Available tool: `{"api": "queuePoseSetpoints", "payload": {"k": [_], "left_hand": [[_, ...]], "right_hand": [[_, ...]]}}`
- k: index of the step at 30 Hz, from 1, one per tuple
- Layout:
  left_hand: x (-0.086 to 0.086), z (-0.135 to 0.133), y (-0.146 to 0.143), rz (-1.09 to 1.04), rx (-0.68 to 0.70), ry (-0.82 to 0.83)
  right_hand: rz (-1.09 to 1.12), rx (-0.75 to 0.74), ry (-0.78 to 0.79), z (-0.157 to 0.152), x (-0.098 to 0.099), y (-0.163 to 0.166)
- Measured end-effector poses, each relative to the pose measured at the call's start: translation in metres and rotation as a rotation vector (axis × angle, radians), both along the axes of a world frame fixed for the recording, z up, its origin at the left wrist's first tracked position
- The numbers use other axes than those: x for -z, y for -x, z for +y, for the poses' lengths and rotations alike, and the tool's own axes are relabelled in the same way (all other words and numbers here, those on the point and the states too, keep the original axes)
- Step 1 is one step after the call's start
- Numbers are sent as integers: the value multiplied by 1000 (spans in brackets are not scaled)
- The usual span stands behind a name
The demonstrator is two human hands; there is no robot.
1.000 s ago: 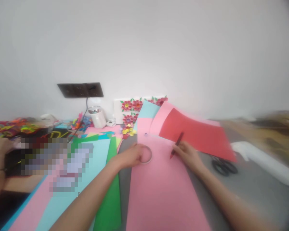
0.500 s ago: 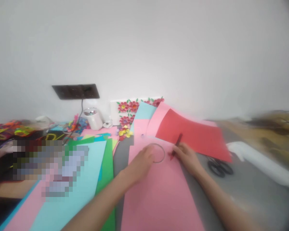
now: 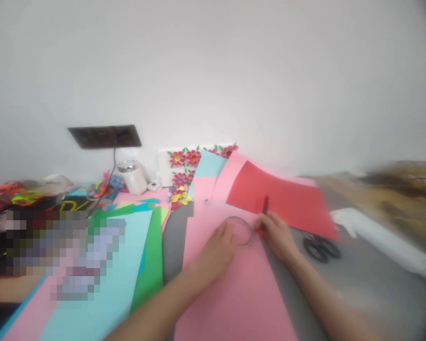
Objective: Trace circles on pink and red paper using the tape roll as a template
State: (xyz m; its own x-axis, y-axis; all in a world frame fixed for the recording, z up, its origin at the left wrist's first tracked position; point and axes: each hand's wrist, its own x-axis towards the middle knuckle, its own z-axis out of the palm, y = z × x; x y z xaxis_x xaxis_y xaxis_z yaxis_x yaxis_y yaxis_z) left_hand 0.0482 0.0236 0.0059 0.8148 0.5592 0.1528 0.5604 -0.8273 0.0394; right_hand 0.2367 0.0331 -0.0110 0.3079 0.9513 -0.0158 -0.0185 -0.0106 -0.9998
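Observation:
A long sheet of pink paper (image 3: 230, 293) lies before me on the grey tabletop. Near its far end is a thin round ring (image 3: 251, 232), bangle-sized and flat on the paper. My left hand (image 3: 218, 248) pinches the ring's left edge between closed fingers. In my right hand (image 3: 275, 232), just right of the ring, a dark pen (image 3: 266, 204) is gripped upright; the hand hides its tip. Behind them a curved red sheet (image 3: 280, 194) rests on more pink and pale blue paper.
Black-handled scissors (image 3: 319, 248) and a white roll-like object (image 3: 383, 239) lie on the right. Green sheets (image 3: 152, 265) and light blue sheets (image 3: 117, 284) spread leftward. A white cup (image 3: 134, 179) and a flower-decorated board (image 3: 181, 163) stand by the wall. A person's arm shows far left.
My left hand has moved the ring right and slightly nearer me across the pink paper. The pen in my right hand now stands more upright, close to the ring's right side.

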Motion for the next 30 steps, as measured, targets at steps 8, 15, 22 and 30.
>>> {"api": "queuePoseSetpoints", "payload": {"k": [8,15,22,30], "left_hand": [[5,2,-2,45,4,-52],[4,4,-16,-121,-81,109],[3,5,-23,41,-72,36],[-4,6,-25,171,-9,-116]], "right_hand": [[-1,10,7,1,0,-2],[38,10,-20,3,8,-3],[78,127,-4,7,-3,5],[-354,105,-51,50,-11,23]]}}
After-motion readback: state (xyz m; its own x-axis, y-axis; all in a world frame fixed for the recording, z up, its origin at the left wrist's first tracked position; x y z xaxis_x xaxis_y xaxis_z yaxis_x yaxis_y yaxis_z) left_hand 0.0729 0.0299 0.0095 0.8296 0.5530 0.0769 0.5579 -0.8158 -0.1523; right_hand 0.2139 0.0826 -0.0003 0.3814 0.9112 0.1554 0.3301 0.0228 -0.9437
